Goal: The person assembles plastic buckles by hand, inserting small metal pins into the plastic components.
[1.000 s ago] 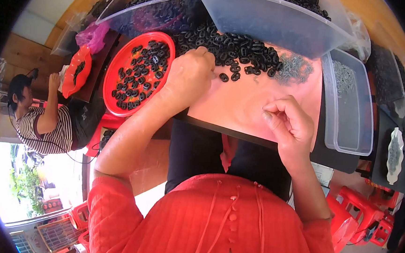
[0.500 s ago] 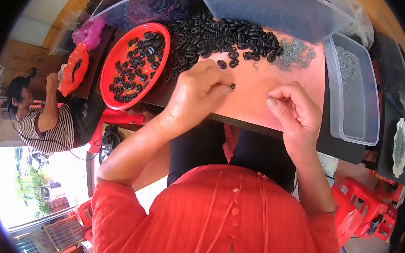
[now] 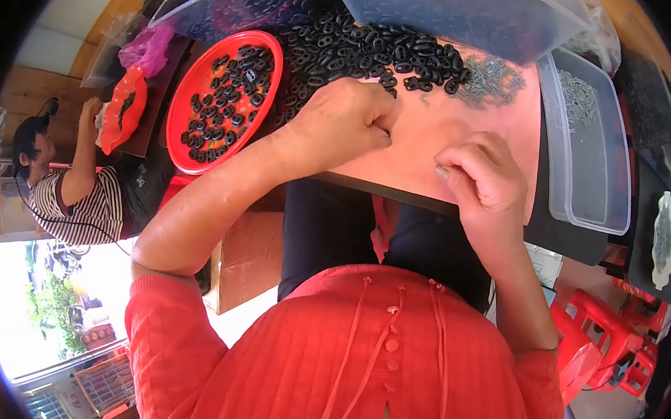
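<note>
My left hand (image 3: 343, 124) is closed in a pinch above the pale orange mat (image 3: 417, 157). The dark end of a small black plastic piece (image 3: 388, 134) shows at its fingertips; the rest is hidden. Across a short gap, my right hand (image 3: 487, 181) hovers over the mat with thumb and fingers curled together. Whatever those fingers hold, if anything, is too small to make out. Beyond both hands lies a heap of black oval two-holed plastic pieces (image 3: 378, 49). Beside the heap is a pile of small grey metal screws or pins (image 3: 494, 82).
A red round tray (image 3: 173, 112) at left carries more black pieces. Clear plastic bins (image 3: 457, 23) stand at the back; another clear bin (image 3: 596, 216) with metal bits is at right. A co-worker in a striped shirt (image 3: 79, 207) sits at far left near a red dish (image 3: 115, 136).
My left hand has shifted slightly away from me, its fingers turned further over the black piece. My right hand has curled more and drawn a little closer to my body.
</note>
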Demonstrator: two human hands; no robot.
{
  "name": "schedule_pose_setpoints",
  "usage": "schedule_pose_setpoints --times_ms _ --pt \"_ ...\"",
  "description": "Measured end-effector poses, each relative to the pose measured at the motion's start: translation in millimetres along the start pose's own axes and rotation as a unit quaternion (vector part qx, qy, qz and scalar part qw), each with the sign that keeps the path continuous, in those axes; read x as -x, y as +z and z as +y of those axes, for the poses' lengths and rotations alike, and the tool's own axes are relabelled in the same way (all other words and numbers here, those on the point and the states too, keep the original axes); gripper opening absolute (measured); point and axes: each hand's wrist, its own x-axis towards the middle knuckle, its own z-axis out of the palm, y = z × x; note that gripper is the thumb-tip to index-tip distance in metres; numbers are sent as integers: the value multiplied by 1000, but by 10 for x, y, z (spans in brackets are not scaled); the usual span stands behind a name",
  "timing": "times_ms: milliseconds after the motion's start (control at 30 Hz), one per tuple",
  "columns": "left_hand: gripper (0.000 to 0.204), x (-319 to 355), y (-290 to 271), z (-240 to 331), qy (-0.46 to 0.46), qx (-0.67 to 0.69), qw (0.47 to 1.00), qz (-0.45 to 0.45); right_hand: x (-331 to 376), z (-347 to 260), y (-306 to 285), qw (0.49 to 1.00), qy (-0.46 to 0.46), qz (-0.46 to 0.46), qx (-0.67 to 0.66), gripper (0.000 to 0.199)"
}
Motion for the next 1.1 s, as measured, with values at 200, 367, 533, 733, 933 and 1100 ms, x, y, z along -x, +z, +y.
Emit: schedule_pose_setpoints --times_ms 200,367,533,733,933,1100 --pt "13 159 115 -29 86 -103 986 97 -12 -20 -2 991 -46 -14 122 14" --pt "8 310 118 132 -109 210 968 89 -75 -80 31 999 27 0 -35 11" --pt "10 317 252 282 -196 543 804 146 -209 -158 223 957 99 22 -271 8" --pt "8 369 323 307 -194 618 748 146 -272 -173 255 957 88 -4 -275 6" --pt "8 368 383 279 -181 674 695 169 -298 -144 255 959 73 -9 -273 4" --pt "9 370 396 306 -181 634 727 191 -296 -114 241 974 46 -35 -218 3"
